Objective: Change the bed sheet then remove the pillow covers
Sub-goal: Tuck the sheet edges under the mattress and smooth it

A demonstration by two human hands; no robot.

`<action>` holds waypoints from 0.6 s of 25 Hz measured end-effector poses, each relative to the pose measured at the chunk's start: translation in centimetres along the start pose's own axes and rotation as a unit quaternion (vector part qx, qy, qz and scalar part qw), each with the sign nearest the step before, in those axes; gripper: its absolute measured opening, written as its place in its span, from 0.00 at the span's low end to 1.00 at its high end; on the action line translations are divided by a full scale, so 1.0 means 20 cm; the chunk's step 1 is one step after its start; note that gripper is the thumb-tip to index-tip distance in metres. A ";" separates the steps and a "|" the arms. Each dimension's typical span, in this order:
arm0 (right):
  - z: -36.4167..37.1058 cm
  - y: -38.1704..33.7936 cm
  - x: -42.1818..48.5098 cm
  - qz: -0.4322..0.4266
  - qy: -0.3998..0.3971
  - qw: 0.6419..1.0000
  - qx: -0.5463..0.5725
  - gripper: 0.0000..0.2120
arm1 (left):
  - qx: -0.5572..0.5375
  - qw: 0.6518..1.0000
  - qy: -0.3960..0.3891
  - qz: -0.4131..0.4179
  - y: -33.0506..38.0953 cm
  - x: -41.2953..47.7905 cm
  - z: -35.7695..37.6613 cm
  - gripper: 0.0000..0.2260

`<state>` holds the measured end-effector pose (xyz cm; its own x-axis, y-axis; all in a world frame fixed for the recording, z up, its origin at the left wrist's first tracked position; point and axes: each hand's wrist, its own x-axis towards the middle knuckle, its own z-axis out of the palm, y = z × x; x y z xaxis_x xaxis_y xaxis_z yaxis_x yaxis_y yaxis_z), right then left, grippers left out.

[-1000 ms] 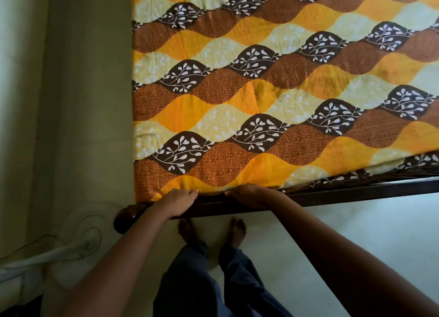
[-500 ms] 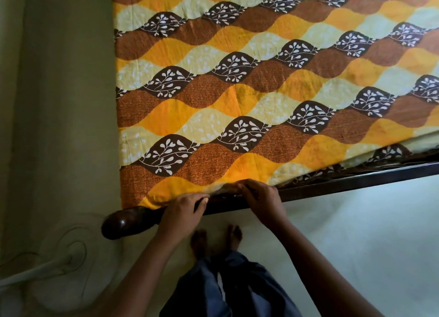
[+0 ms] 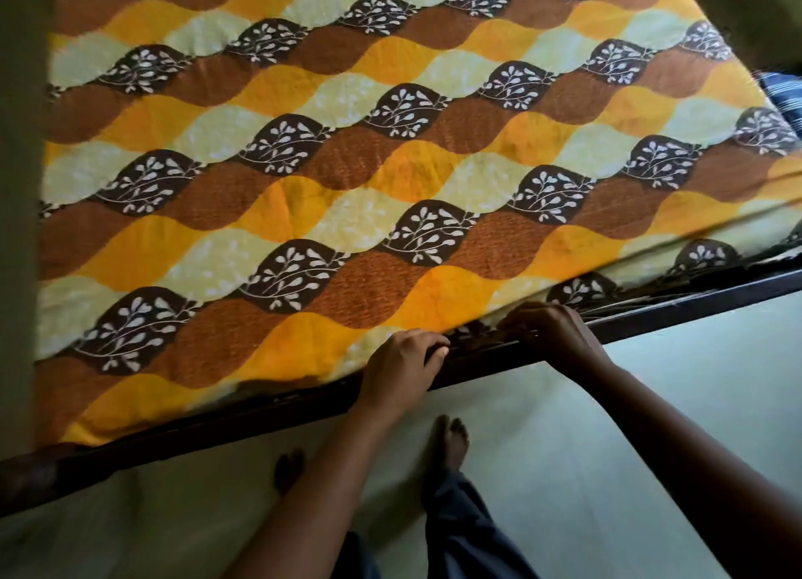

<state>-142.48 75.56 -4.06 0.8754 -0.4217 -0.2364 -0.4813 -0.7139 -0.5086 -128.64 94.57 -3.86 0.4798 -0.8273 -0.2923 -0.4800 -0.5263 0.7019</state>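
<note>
Orange, brown and cream bed sheet (image 3: 390, 179) lies flat over the mattress, its near edge at the dark bed frame (image 3: 651, 313). I have my left hand (image 3: 401, 361) and right hand (image 3: 549, 329) side by side there, fingers curled closed on that edge, probably tucking it in. I count one sheet, two hands, two bare feet, no pillows in view

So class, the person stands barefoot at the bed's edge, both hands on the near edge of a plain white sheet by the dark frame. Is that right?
Not quite. The head view shows the sheet is patterned in orange, brown and pale yellow waves with leaf prints, not plain white. The rest holds: left hand and right hand are at its near edge by the dark frame.
</note>
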 end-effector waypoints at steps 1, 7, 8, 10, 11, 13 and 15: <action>-0.03 0.10 0.04 -0.032 -0.037 0.998 -0.027 0.09 | 0.008 1.000 -0.005 0.000 0.06 0.06 0.06 0.11; -0.03 0.27 0.27 -0.212 -0.072 0.970 -0.095 0.13 | 0.091 0.994 0.062 0.006 0.17 0.25 0.22 0.12; -0.03 0.28 0.29 -0.199 -0.076 0.975 -0.071 0.15 | 0.105 0.992 0.064 0.000 0.17 0.27 0.24 0.13; -0.05 0.31 0.31 -0.176 -0.090 0.980 -0.026 0.20 | 0.142 0.988 0.057 -0.007 0.18 0.29 0.27 0.15; -0.05 0.33 0.32 -0.182 -0.100 0.978 -0.022 0.23 | 0.172 0.984 0.056 -0.007 0.19 0.30 0.28 0.16; -0.06 0.35 0.31 -0.216 -0.108 0.970 -0.036 0.21 | 0.205 0.976 0.071 0.001 0.20 0.31 0.30 0.16; -0.06 0.36 0.29 -0.240 -0.096 0.964 -0.056 0.13 | 0.193 0.977 0.091 0.003 0.22 0.32 0.30 0.12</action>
<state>-140.81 67.31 -8.02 0.9856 0.0770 -0.1506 -0.0102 -0.8616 -0.5074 -132.03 85.80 -6.59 0.5809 -0.8011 -0.1442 -0.7078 -0.5847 0.3965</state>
